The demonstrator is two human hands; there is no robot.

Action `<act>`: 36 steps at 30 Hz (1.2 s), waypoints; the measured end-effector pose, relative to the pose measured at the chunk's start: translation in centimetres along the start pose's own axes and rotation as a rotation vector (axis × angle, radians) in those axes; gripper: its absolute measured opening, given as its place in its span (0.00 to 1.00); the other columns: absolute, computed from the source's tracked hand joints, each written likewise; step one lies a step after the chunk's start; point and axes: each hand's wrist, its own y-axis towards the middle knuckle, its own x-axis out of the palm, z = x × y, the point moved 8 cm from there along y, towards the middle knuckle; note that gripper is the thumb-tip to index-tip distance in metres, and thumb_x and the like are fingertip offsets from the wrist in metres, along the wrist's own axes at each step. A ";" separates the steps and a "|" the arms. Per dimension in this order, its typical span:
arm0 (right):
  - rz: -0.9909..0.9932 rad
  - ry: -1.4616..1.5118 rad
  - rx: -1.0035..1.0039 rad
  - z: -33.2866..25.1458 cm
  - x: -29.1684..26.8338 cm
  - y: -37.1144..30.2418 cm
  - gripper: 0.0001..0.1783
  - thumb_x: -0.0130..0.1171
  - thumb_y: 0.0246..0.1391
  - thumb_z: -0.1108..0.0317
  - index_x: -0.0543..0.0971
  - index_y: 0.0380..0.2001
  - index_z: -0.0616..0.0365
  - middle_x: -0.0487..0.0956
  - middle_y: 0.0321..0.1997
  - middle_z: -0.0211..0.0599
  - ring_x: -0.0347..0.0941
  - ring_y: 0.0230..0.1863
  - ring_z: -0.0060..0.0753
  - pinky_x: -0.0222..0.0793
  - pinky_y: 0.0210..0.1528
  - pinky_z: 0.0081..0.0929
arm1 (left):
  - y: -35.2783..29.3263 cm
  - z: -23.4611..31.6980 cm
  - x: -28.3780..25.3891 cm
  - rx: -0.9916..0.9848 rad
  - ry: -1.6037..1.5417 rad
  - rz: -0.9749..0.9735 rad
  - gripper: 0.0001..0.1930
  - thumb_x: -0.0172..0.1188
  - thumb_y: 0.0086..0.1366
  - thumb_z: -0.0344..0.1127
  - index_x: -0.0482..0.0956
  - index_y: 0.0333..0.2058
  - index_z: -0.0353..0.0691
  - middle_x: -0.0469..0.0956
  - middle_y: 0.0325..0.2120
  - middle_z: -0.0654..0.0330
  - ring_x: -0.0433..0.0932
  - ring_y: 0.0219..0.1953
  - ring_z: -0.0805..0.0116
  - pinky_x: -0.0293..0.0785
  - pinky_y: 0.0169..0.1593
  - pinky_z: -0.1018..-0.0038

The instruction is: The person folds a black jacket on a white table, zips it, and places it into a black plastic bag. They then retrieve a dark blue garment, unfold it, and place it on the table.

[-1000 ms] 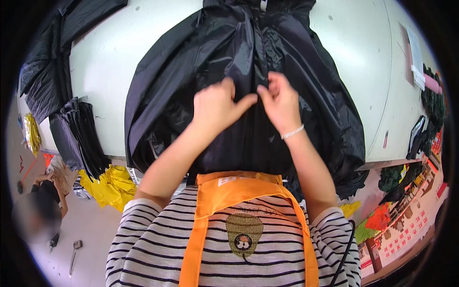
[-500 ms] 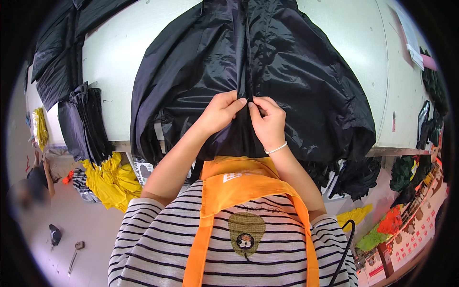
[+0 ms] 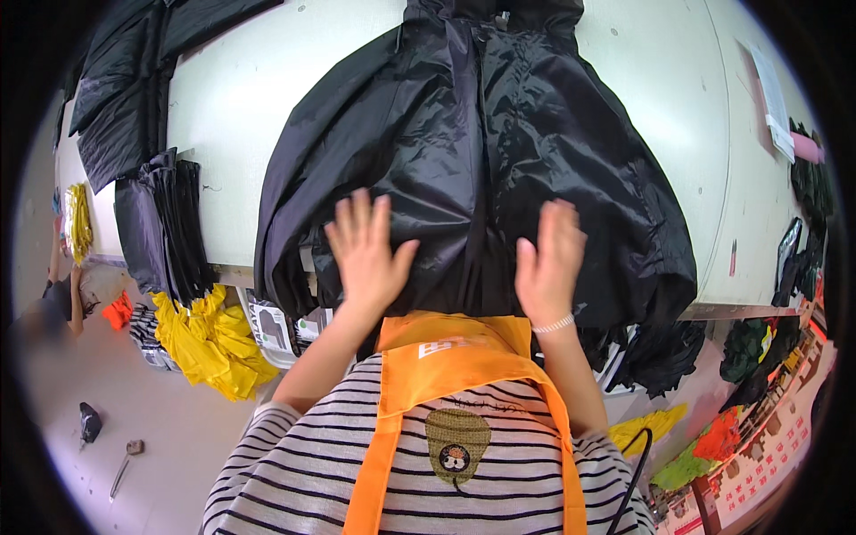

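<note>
A shiny black hooded jacket (image 3: 428, 134) lies spread on the white table, its hood at the far edge of the view and its hem at the near edge. The front placket runs down its middle. Over the jacket's left front is my left hand (image 3: 368, 259), fingers spread and nothing in it. My right hand (image 3: 548, 263), with a pearl bracelet on the wrist, is over the right front, flat with the thumb apart and slightly blurred. Whether the palms press on the cloth I cannot tell.
Folded black garments (image 3: 160, 227) hang over the table's left edge, above yellow cloth (image 3: 209, 343). The white table (image 3: 241, 116) ends just before my orange apron (image 3: 455, 352). Paper sheets (image 3: 771, 107) lie at far right. At the left edge, another person's arm (image 3: 76, 299) shows.
Both hands have let go of the jacket's front placket and moved apart and nearer to me, fingers now stretched out. More of the hood shows at the top.
</note>
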 end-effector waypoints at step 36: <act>0.122 0.708 0.279 2.6 3.1 6.7 0.06 0.61 0.49 0.77 0.78 0.32 0.67 0.76 0.27 0.30 0.69 0.24 0.16 0.65 0.26 0.15 | 15.3 9.7 6.3 0.118 -0.294 -0.522 0.22 0.62 0.55 0.47 0.76 0.15 0.32 0.76 0.15 0.52 0.80 0.21 0.64 0.73 0.25 0.71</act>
